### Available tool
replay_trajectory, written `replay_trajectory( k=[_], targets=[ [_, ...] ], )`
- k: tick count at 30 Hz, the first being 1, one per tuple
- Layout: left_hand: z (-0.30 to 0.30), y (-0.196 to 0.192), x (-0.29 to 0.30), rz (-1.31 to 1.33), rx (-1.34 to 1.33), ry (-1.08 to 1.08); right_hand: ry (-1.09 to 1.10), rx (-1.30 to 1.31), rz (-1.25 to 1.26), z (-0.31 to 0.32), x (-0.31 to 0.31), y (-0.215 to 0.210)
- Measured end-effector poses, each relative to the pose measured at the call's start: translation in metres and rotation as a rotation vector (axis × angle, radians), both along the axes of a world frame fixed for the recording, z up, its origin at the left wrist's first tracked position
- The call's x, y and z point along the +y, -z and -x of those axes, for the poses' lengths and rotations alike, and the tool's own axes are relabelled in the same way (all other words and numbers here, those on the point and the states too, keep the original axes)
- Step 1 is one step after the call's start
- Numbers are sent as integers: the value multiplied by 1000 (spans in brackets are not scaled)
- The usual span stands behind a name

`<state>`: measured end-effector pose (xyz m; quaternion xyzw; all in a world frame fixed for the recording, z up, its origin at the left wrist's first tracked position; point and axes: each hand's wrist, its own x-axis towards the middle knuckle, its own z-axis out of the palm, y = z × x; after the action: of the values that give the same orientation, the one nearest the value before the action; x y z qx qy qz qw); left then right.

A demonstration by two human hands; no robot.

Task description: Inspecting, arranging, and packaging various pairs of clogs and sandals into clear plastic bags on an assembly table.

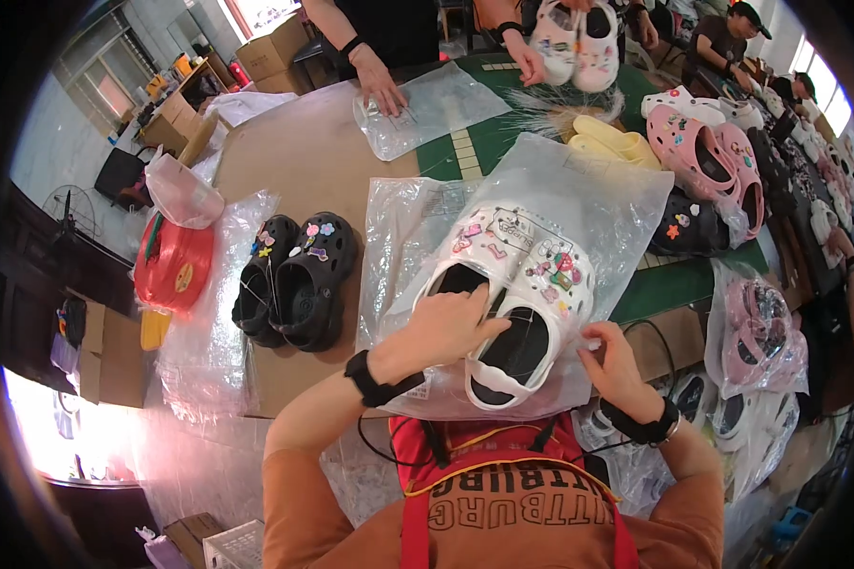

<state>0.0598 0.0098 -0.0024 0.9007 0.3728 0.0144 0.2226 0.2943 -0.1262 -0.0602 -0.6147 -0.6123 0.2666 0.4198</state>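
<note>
A pair of white clogs with colourful charms lies in front of me, toes pointing away, partly inside a clear plastic bag. The bag covers the toes, while the heels stick out toward me. My left hand grips the clogs at their openings, its thumb reaching toward the right clog. Beside the right clog's heel, my right hand pinches the edge of the bag. Under the clogs are more flat clear bags.
Black clogs with charms stand to the left, near a red plastic bundle. Yellow clogs, pink clogs and dark clogs lie to the right. Across the table, a person's hand touches a bag; white clogs are held up.
</note>
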Motion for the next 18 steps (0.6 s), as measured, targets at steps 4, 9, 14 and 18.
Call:
replay_trajectory(
  k=[4, 9, 14, 18],
  targets=[
    [22, -15, 10, 64, -445, -212, -44, -245, -17, -6, 3, -16],
    [56, 59, 72, -24, -544, -359, -21, -195, 84, 0, 3, -24],
    [57, 80, 86, 297, -344, -328, -3, -217, 258, 0, -1, -29],
    [53, 101, 88, 73, -349, -322, -27, 63, 423, 8, -10, -8]
  ],
)
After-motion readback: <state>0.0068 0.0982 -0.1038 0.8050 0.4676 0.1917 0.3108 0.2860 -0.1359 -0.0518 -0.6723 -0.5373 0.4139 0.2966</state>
